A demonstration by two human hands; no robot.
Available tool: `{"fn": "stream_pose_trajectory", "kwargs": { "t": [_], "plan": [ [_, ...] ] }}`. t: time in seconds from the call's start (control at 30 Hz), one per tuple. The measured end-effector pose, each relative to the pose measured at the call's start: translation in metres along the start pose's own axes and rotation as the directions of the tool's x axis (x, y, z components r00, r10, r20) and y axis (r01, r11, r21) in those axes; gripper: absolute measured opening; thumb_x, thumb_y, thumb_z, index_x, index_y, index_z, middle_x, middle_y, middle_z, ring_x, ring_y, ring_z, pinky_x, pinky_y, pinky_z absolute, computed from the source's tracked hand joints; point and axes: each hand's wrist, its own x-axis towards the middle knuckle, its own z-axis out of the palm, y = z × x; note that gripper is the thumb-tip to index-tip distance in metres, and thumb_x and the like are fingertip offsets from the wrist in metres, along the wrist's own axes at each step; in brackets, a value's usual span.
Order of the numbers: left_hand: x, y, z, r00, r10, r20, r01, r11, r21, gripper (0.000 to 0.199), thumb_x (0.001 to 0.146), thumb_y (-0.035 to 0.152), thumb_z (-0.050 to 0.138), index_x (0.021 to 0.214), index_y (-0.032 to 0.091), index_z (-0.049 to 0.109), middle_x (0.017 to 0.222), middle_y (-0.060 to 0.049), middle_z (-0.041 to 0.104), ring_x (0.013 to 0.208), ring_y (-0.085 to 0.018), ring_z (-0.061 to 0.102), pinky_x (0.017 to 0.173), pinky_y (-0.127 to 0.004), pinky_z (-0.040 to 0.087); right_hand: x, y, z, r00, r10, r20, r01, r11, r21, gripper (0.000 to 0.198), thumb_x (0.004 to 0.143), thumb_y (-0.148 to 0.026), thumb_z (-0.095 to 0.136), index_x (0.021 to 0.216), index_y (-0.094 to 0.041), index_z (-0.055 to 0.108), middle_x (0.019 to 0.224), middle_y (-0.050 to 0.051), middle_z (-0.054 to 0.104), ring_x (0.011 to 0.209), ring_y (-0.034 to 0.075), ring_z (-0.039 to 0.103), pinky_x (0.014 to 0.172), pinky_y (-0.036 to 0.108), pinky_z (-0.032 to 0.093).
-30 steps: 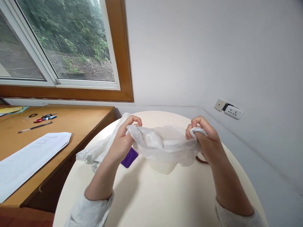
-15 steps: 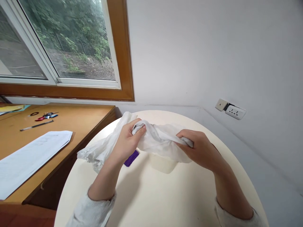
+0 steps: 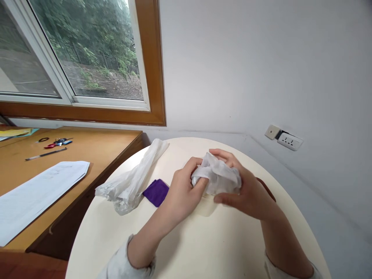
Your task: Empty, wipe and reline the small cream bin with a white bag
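Over the round table, a crumpled white plastic bag is bunched between both hands. My left hand grips its left side, thumb in front and fingers behind. Around its right side curls my right hand, thumb below and fingers over the top. A pale, cream-coloured container shows under the bag, mostly covered by it and the hands. Left of my left hand lies a folded purple cloth. Farther left, a second white plastic bag lies stretched out and wrinkled.
The round cream table stands against the wall. A wooden desk at left carries white papers, a pen and a small bunch of items. Something brown shows behind my right wrist. A wall socket is at right.
The stretched bag is now gathered into a compact bundle. My left hand has moved right and down, close to my right hand. More of the purple cloth shows.
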Motion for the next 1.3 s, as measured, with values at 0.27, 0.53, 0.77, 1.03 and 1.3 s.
{"fn": "stream_pose_trajectory", "kwargs": {
  "t": [0.27,0.53,0.77,1.03,1.3],
  "plan": [
    [-0.012,0.017,-0.006,0.973,0.152,0.173,-0.117,0.974,-0.196,0.036,0.082,0.017,0.050,0.117,0.026,0.046,0.109,-0.005,0.059,0.097,-0.020,0.055,0.084,-0.034,0.045,-0.002,0.002,0.011,0.982,0.098,-0.162,-0.113,0.990,-0.083,0.033,0.067,-0.014,0.063,0.088,-0.026,0.041,0.077,-0.005,0.051,0.060,0.011,0.045,0.048,0.021,0.038],
    [-0.005,0.002,0.001,0.989,0.129,0.067,-0.127,0.992,-0.026,0.077,0.069,0.035,0.071,0.133,0.034,0.030,0.140,-0.004,0.034,0.128,-0.027,0.033,0.104,-0.041,0.034,0.001,0.006,0.000,0.913,-0.027,-0.407,-0.026,0.992,-0.123,0.016,0.074,-0.019,0.057,0.089,-0.024,0.053,0.071,-0.002,0.052,0.061,0.013,0.048,0.050,0.023,0.038],
    [0.004,-0.009,0.017,0.980,0.088,0.177,-0.089,0.996,-0.003,0.094,0.059,0.034,0.077,0.137,0.027,0.025,0.140,-0.012,0.033,0.130,-0.035,0.029,0.104,-0.052,0.029,-0.003,0.005,0.002,0.926,-0.034,-0.375,0.063,0.996,0.066,0.016,0.079,-0.035,0.055,0.071,-0.021,0.054,0.076,0.003,0.060,0.071,0.018,0.056,0.056,0.028,0.043],
    [0.005,-0.010,0.014,0.984,0.069,0.164,-0.081,0.995,0.065,0.094,0.065,0.027,0.073,0.141,0.027,0.019,0.143,-0.012,0.033,0.125,-0.033,0.039,0.098,-0.046,0.036,0.040,-0.025,0.004,0.957,0.150,-0.248,-0.028,0.899,0.437,0.021,0.080,-0.041,0.057,0.076,-0.022,0.049,0.069,0.001,0.059,0.066,0.016,0.058,0.058,0.029,0.047],
    [0.018,-0.009,0.013,0.989,0.117,0.087,-0.106,0.987,-0.121,0.101,0.061,0.033,0.076,0.141,0.023,0.016,0.145,-0.014,0.027,0.135,-0.029,0.023,0.109,-0.043,0.024,0.087,-0.035,0.001,0.983,0.074,-0.166,0.015,0.877,0.480,0.023,0.074,-0.037,0.063,0.069,-0.020,0.048,0.058,-0.004,0.051,0.052,0.010,0.050,0.051,0.024,0.042]
  ]
}}
